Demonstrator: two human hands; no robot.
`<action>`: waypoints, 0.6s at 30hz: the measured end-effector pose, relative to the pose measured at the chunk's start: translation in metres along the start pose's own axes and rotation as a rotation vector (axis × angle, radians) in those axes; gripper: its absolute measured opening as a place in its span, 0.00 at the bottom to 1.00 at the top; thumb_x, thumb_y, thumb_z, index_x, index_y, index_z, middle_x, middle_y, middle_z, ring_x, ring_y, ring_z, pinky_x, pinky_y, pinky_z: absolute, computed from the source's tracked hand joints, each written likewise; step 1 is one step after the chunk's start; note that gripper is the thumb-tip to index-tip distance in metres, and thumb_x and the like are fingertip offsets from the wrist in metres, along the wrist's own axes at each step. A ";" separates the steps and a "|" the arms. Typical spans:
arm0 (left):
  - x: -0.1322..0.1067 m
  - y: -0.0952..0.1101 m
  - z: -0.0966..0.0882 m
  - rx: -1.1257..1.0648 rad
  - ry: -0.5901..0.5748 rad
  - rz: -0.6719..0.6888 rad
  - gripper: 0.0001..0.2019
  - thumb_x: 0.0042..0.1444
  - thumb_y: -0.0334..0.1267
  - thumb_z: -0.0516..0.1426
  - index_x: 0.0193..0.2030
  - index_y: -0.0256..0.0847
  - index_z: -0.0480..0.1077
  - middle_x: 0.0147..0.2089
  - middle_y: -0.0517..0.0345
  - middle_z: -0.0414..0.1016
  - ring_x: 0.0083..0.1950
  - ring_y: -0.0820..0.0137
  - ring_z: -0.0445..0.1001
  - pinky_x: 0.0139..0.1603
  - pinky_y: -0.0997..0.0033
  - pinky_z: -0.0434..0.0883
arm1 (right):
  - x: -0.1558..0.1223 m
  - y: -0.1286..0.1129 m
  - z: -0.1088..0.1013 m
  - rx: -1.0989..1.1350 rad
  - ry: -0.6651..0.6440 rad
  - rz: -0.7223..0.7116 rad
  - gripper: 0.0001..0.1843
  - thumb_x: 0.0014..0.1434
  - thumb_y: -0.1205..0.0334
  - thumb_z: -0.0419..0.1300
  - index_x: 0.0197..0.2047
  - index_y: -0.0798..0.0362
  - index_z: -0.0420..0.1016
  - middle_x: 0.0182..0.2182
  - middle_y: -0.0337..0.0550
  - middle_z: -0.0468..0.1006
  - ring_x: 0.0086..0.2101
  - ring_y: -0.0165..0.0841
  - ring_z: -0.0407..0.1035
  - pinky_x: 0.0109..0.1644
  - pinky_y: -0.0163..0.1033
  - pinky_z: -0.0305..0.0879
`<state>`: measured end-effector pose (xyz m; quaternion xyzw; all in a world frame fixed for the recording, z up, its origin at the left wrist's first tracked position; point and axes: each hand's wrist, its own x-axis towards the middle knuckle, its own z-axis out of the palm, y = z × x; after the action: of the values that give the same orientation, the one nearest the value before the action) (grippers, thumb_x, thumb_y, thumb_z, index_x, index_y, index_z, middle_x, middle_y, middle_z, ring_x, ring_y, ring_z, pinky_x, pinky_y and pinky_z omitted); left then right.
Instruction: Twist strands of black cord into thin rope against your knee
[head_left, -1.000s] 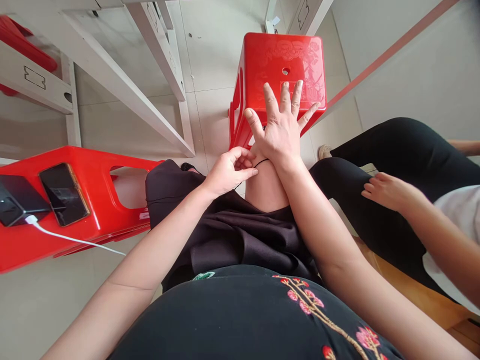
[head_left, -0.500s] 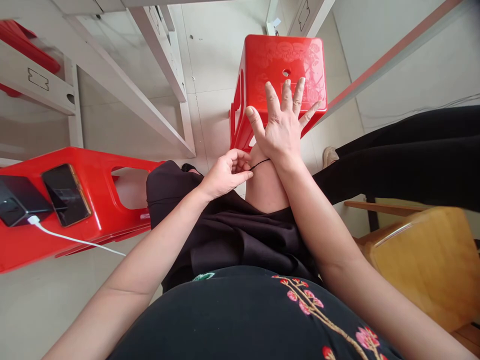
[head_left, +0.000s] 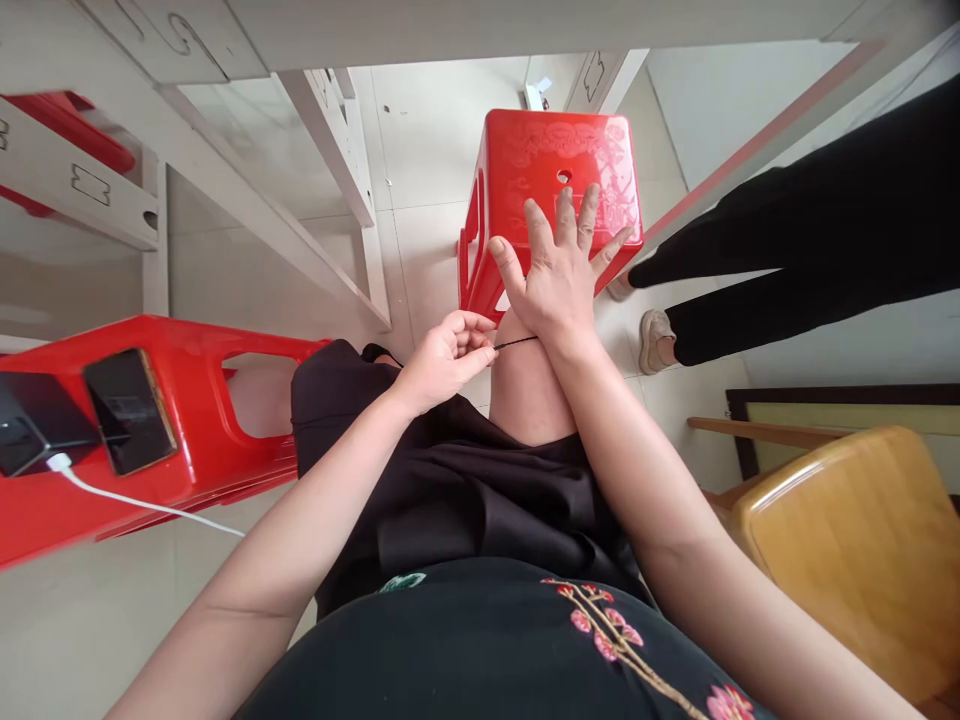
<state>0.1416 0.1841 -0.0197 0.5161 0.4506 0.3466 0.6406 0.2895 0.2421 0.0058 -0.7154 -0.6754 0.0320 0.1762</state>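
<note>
Across the bare knee (head_left: 529, 405), near of the red plastic stool (head_left: 525, 150), the left hand (head_left: 442, 360) pinches a black cord (head_left: 519, 342) running under the flat, spread right hand (head_left: 561, 290); apparently twisting, which calls for steady tension.

Pale tile floor (head_left: 427, 240) is spreading below, thin joint lines showing; white table legs (head_left: 326, 150) are slanting down upper L, w/ a white table edge (head_left: 525, 25) running across the top; a red plastic stool (head_left: 555, 150) is standing approx. ctr., its glossy top catching light; a 2nd red stool (head_left: 195, 440) is standing at L; a wooden chair (head_left: 847, 550) is sitting lower R, nr. a dark-framed panel (head_left: 847, 395); a pale wall (head_left: 735, 100) is showing upper R.
</note>
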 end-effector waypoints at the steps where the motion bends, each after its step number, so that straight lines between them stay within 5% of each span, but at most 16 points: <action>1: 0.000 0.000 0.000 -0.006 0.001 -0.005 0.12 0.51 0.33 0.58 0.43 0.39 0.66 0.32 0.62 0.70 0.36 0.75 0.73 0.47 0.66 0.70 | 0.000 0.001 0.002 0.009 0.010 -0.005 0.33 0.62 0.40 0.37 0.63 0.49 0.58 0.67 0.51 0.47 0.66 0.49 0.28 0.59 0.73 0.27; 18: 0.008 0.007 0.005 -0.041 0.051 -0.053 0.10 0.54 0.33 0.55 0.44 0.38 0.64 0.28 0.62 0.74 0.31 0.76 0.74 0.39 0.71 0.72 | 0.010 0.007 0.008 0.018 0.025 -0.013 0.31 0.63 0.42 0.34 0.45 0.50 0.70 0.66 0.48 0.48 0.66 0.49 0.27 0.59 0.73 0.21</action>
<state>0.1496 0.1913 -0.0139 0.4816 0.4731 0.3516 0.6485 0.2947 0.2538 -0.0019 -0.7096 -0.6775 0.0279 0.1914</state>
